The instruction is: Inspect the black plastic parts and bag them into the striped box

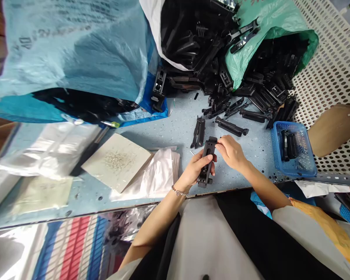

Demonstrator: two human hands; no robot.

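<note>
Left hand [196, 168] grips black part [205, 177] near table edge [221, 191]; right hand [231, 152] pinches its top; blue basket [276, 157] rightward.

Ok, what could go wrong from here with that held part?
The left hand holds the black part close to the table edge, while the right hand pinches its top end; a slip might send it off the table. Loose parts lie just beyond, so a dropped one could get mixed in.

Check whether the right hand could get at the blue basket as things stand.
Probably yes: only bare table lies between the right hand and the open-topped blue basket, though that hand now pinches the black part.
</note>
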